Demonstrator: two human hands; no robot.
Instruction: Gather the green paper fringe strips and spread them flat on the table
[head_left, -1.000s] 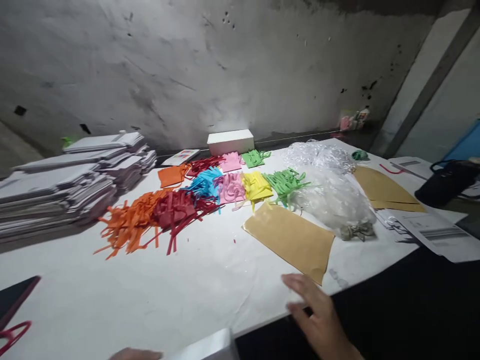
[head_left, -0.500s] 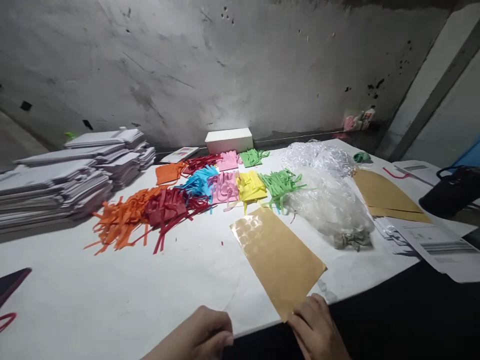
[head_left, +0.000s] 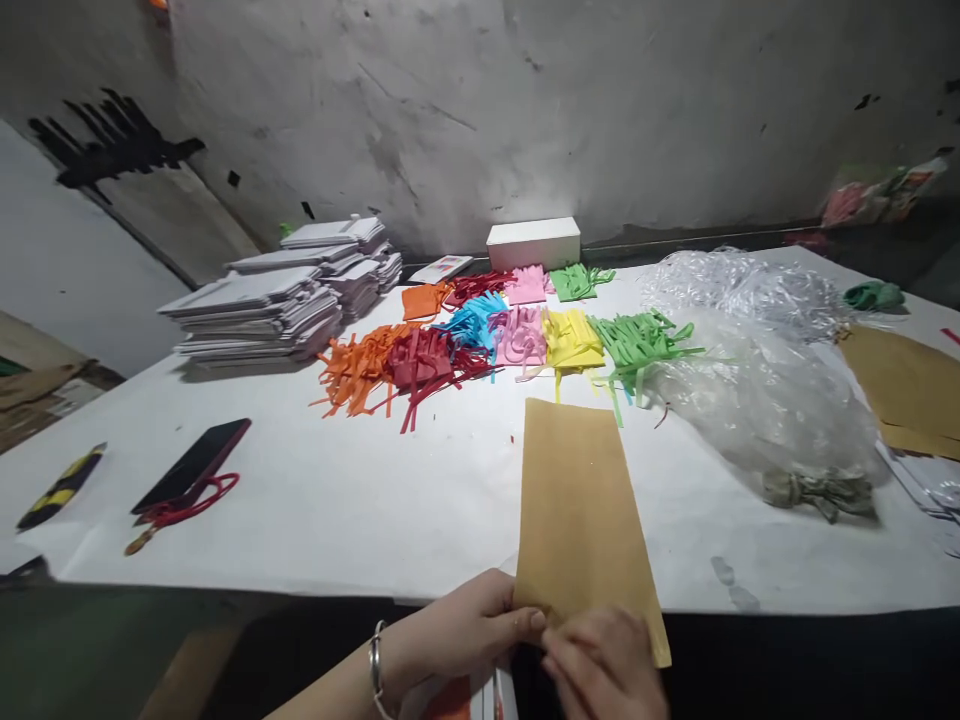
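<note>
The person's left hand [head_left: 480,622] is clamped, thumb on top, on the near end of a brown kraft envelope [head_left: 579,500], which juts past the white surface's [head_left: 360,510] near edge. The right hand [head_left: 604,655] bunches at that end, too blurred for me to tell its grip. Yellow strips [head_left: 573,340] lie just beyond.
</note>
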